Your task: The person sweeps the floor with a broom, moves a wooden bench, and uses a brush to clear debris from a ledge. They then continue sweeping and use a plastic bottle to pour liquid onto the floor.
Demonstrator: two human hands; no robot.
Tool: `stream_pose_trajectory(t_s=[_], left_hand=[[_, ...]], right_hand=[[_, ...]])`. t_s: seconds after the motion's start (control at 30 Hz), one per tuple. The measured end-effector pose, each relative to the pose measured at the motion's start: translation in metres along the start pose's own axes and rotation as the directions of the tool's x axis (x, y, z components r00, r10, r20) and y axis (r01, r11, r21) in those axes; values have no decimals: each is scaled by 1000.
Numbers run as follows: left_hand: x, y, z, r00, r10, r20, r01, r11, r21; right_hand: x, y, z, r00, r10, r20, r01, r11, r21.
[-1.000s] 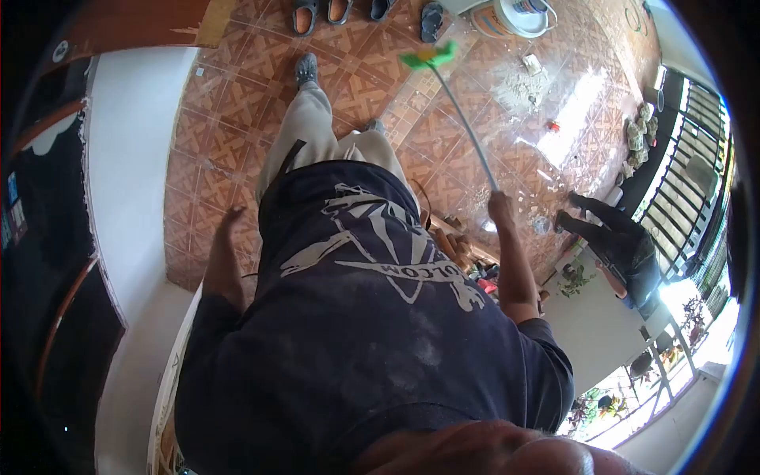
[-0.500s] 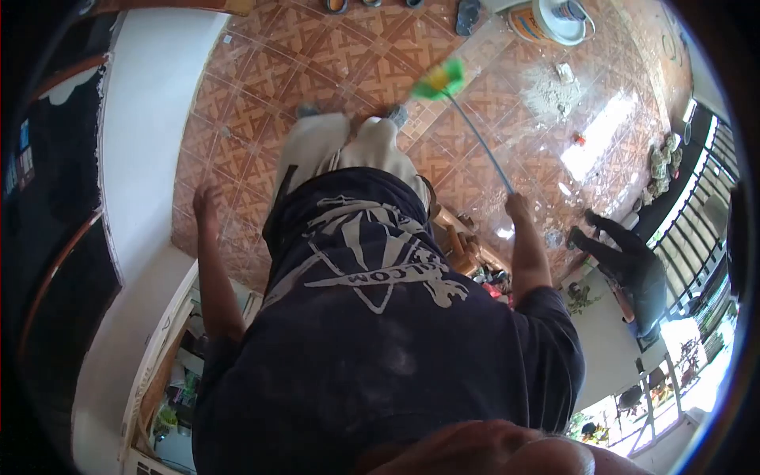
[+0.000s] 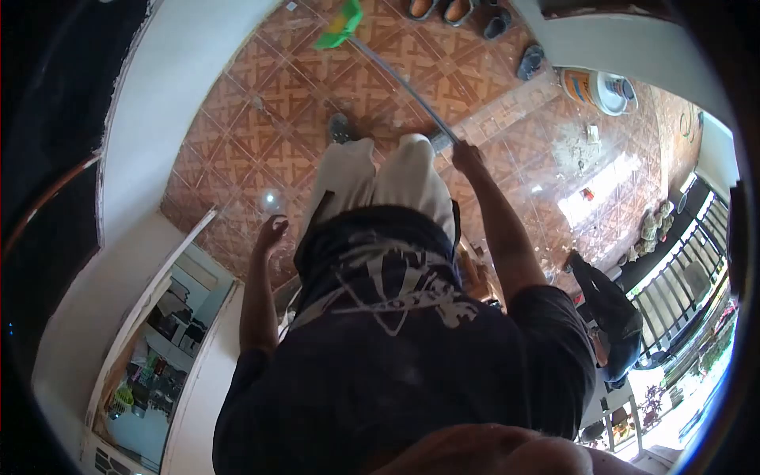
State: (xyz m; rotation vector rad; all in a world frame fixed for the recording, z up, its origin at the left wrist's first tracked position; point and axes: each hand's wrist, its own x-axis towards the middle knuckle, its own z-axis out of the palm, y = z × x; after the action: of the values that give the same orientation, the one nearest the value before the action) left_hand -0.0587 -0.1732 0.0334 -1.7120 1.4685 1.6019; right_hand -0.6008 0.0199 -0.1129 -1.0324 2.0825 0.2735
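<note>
A broom [image 3: 402, 83] with a blue-grey handle reaches away from me over the patterned tile floor. My right hand [image 3: 469, 157] is closed around the upper end of its handle. The green and yellow broom head [image 3: 340, 25] is at the far end, toward the white wall, slightly blurred. My left hand [image 3: 274, 231] hangs at my left side, its fingers loosely bent and apart, with nothing seen in it.
Several dark clogs [image 3: 457, 12] lie ahead, and a single shoe [image 3: 530, 62] sits beside a white bucket [image 3: 606, 91]. Pale powder [image 3: 578, 150] covers tiles on the right. Farther right, a person [image 3: 609, 317] bends near a barred railing [image 3: 673, 293]. A white wall [image 3: 186, 87] runs along the left.
The broom head has swung left and farther ahead, with my right hand moving forward and left. My left hand has come closer to my body. My view has turned and my feet have shifted.
</note>
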Motion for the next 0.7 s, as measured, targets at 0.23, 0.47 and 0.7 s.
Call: stream_pose_trajectory(t_s=[0.23, 0.47, 0.7], left_hand=[[-16, -43, -138, 916, -262, -303, 118, 900, -420], [-33, -143, -126, 818, -575, 11, 554, 782, -286], [35, -113, -127, 925, -364, 107, 379, 899, -221]], right_hand=[[86, -93, -16, 985, 102, 141, -93, 993, -68], [-182, 16, -44, 722, 656, 219, -616, 754, -229], [-273, 22, -62, 700, 700, 139, -668, 711, -220]])
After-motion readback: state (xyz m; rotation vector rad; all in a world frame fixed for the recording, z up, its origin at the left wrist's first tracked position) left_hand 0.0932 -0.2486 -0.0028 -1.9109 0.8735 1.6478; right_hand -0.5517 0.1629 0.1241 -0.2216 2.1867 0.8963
